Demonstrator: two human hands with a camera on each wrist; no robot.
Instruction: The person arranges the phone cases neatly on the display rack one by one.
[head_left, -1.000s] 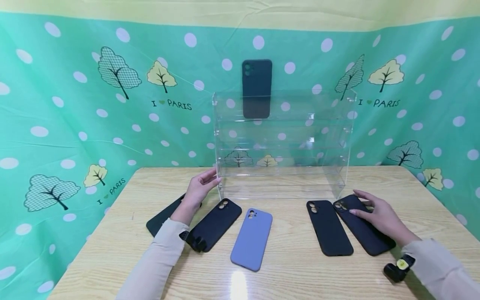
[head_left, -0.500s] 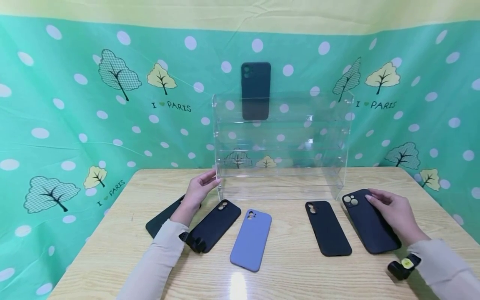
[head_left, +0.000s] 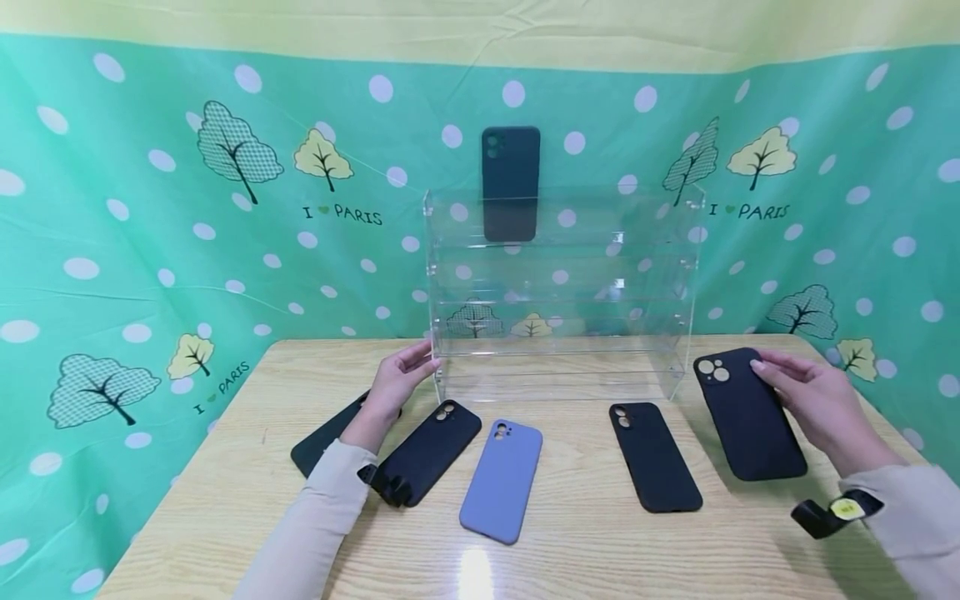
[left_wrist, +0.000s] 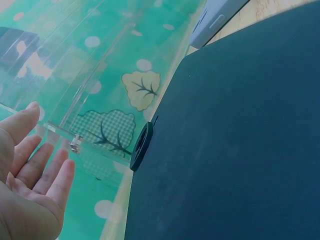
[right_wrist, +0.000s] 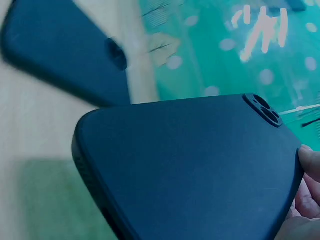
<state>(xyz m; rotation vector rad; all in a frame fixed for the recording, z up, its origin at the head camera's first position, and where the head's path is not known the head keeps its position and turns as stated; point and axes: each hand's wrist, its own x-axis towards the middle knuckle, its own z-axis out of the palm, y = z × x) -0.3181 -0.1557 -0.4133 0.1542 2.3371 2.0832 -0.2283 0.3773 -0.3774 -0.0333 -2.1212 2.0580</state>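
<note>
My right hand [head_left: 821, 406] grips a black phone case [head_left: 753, 421] by its upper right edge and holds it above the table, camera cutouts toward the stand. In the right wrist view, the thumb [right_wrist: 309, 161] presses on that edge of the case. My left hand [head_left: 395, 385] holds the left side edge of a clear acrylic display stand [head_left: 562, 342], thumb and fingers on either side of it. One dark phone case [head_left: 512, 179] stands upright in the stand's top tier. A further black case [head_left: 656, 457] lies flat to the left of the held one.
A blue-grey phone case [head_left: 501, 482] lies mid-table. Under and beside the left forearm are two black cases, one nearer the middle [head_left: 435, 446] and one at the far left [head_left: 318, 442]. Behind the wooden table [head_left: 570, 550] hangs a green dotted cloth [head_left: 360, 125].
The right hand has slid its black phone case to the right, away from the neighbouring one, then raised it off the table. My left hand stays on the stand's edge.
</note>
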